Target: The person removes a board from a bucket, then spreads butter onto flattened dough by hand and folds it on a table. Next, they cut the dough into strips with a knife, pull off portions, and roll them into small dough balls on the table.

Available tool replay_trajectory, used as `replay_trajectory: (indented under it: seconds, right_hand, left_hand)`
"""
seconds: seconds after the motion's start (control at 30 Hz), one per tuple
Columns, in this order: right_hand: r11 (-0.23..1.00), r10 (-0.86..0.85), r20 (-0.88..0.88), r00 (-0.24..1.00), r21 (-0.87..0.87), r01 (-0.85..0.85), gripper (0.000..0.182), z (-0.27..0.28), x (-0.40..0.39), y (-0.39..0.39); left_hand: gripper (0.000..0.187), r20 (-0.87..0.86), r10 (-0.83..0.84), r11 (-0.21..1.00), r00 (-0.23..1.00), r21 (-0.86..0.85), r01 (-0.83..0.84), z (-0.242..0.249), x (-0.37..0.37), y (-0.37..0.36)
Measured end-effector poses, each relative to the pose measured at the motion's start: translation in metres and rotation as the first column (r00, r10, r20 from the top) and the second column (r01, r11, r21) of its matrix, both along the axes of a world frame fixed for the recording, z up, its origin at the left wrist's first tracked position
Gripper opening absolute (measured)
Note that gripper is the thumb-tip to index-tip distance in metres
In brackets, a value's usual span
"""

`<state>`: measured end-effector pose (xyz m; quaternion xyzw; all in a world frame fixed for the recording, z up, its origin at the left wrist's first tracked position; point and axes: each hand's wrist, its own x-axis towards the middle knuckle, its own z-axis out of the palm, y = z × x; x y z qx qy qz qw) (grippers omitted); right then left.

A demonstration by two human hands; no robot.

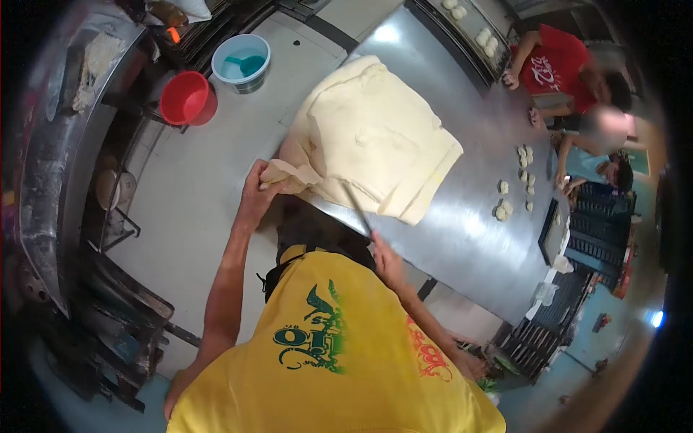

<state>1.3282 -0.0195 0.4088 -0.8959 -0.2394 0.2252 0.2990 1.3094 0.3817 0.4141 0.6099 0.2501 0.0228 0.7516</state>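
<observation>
A large slab of pale dough [375,130] lies folded on the metal table [462,252], near its left edge. My left hand [256,189] is closed on a flap of the dough at the slab's lower left corner. My right hand [388,261] is closed round the handle of a knife [356,206]. The blade points up and left, its tip at the front edge of the dough. Whether the tip is in the dough or just against it, I cannot tell.
A red bucket [188,99] and a pale blue bucket [242,63] stand at the upper left. Small dough pieces [503,210] lie on the table's right part. Two people, one in a red shirt [552,65], are at the far side. A dough tray [469,32] is at the top.
</observation>
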Motion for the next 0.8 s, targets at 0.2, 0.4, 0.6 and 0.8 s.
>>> replay_trajectory:
  seconds: [0.2, 0.4, 0.6, 0.8]
  right_hand:
    - [0.929, 0.087, 0.117, 0.989, 0.349, -0.122, 0.092, 0.072, 0.093, 0.104]
    - [0.813, 0.070, -0.595, 0.801, 0.499, 0.299, 0.032, 0.097, 0.064, 0.053]
    - [0.963, -0.153, -0.277, 0.949, 0.173, 0.206, 0.050, 0.067, 0.042, -0.148]
    - [0.706, -0.536, -0.179, 0.825, 0.440, 0.555, 0.055, 0.059, 0.030, -0.220]
  left_hand:
    - [0.044, 0.316, -0.339, 0.936, 0.886, 0.205, 0.285, 0.089, 0.057, -0.082]
    - [0.014, 0.554, -0.116, 0.829, 0.825, -0.403, 0.387, 0.143, 0.098, -0.187]
    - [0.013, 0.207, -0.122, 0.745, 0.971, -0.628, 0.227, 0.071, 0.121, -0.304]
    - [0.077, 0.209, -0.701, 0.662, 0.682, 0.548, 0.512, 0.035, 0.089, -0.463]
